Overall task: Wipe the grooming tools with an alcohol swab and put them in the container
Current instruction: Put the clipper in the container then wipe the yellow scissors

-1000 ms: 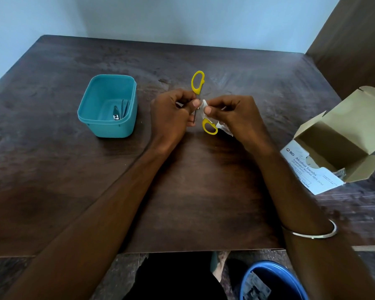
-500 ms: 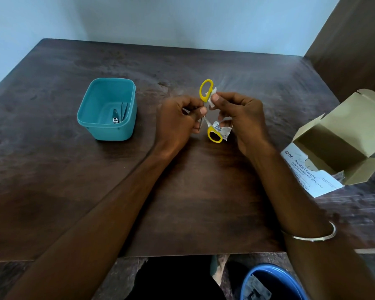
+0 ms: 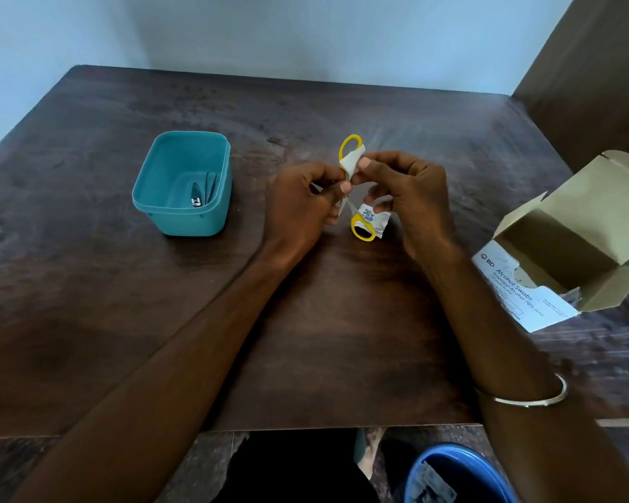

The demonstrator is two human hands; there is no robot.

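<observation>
Small scissors with yellow handles [image 3: 362, 230] are held open above the middle of the dark table [image 3: 324, 339]. My left hand [image 3: 302, 205] grips the scissors near the pivot and blades, which its fingers hide. My right hand [image 3: 403, 197] pinches a white alcohol swab [image 3: 351, 162] against the upper yellow handle loop and also holds the torn swab wrapper [image 3: 376, 219] in its lower fingers. A teal container [image 3: 182, 183] stands to the left, with a nail clipper [image 3: 195, 197] and another slim tool lying inside it.
An open cardboard box of alcohol swabs [image 3: 574, 248] lies at the table's right edge. A blue bin [image 3: 458, 473] stands on the floor below the table's front edge. A brown panel rises at the far right.
My right hand has slid the swab from the scissors' middle up to the upper yellow handle loop. The scissors have shifted slightly right in view. The left hand keeps its grip.
</observation>
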